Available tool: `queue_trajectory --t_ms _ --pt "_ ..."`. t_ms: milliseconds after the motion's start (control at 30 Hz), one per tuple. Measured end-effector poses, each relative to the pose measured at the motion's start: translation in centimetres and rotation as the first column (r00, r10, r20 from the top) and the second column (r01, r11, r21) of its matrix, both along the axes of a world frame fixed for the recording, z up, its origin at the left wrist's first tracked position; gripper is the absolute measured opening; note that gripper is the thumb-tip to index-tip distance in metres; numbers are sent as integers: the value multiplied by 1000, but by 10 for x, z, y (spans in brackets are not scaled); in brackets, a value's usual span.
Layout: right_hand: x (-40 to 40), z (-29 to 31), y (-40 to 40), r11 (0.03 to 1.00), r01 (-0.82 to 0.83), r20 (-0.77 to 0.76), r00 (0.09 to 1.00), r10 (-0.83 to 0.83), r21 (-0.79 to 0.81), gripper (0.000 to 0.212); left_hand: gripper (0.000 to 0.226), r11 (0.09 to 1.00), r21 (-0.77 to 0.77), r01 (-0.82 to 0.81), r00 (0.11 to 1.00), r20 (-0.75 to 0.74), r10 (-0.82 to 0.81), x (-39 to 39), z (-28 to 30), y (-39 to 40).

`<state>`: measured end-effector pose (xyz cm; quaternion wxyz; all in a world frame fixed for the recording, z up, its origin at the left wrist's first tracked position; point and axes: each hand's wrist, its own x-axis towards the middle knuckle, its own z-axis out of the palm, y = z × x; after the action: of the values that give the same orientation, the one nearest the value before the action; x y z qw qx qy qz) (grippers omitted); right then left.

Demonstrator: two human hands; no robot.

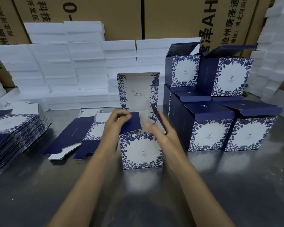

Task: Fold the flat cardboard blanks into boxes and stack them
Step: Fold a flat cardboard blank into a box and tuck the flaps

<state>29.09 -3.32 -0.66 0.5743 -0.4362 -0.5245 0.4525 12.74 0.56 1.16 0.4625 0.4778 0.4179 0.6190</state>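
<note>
Near the middle of the steel table (39, 185) stands the half-formed box (142, 150), lid flap upright. The left hand (117, 119) pinches the left side flap inward; the right hand (161, 130), fingers straight though blurred, seems to press the right flap. Next, both flaps tuck under the lid. Finished boxes (220, 122) are stacked toward the right edge, flat blanks (13, 133) at the left edge.

- The brown carton (228, 22) at the back right carries large sideways print: "AH", then Chinese characters 沧州唐泽通 and a smaller line 地址:河北河间.
- A brown carton (44, 10) at the back left shows 科技 and "0-".
- The upright lid (138, 90) of the box in front carries small print, too fine to read.
</note>
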Motion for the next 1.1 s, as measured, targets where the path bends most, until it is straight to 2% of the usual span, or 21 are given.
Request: queue_trajectory --t_ms 67,133,200,233,333,433,500,700,867,967,1100 --pt "9 10 -1 993 -95 -81 993 89 -72 83 17 999 14 35 997 74 -36 2 -7 0" --pt "19 17 -5 989 -101 -75 993 93 -112 72 20 999 38 31 997 73 -34 1 -11 0" --pt "27 22 -9 990 -15 32 999 19 -138 46 22 998 46 41 995 93 -45 1 -12 0" --pt "32 24 -10 988 28 108 994 -12 -152 40 23 998 45 37 994 97 -41 0 -12 0" --pt "45 36 -13 979 15 288 957 44 -202 46 22 998 58 29 993 109 -36 2 -12 -1" --pt "51 53 -17 960 -66 473 860 194 -273 55 22 997 68 27 995 94 -33 4 -11 -3" --pt "50 58 -16 951 -111 529 809 256 -290 59 22 997 63 45 994 100 -51 4 -12 -5" --pt "45 51 -11 982 -42 592 793 145 -184 56 25 997 78 23 997 66 -28 4 -12 -4" --pt "46 65 -2 973 -3 675 720 161 -229 63 23 994 101 47 998 44 -52 2 -13 -2" --pt "42 68 6 979 11 649 750 127 -204 61 19 992 109 67 998 14 -68 0 -17 0" --pt "45 62 11 976 -31 637 753 165 -216 55 21 994 69 84 995 46 -88 0 -17 0"
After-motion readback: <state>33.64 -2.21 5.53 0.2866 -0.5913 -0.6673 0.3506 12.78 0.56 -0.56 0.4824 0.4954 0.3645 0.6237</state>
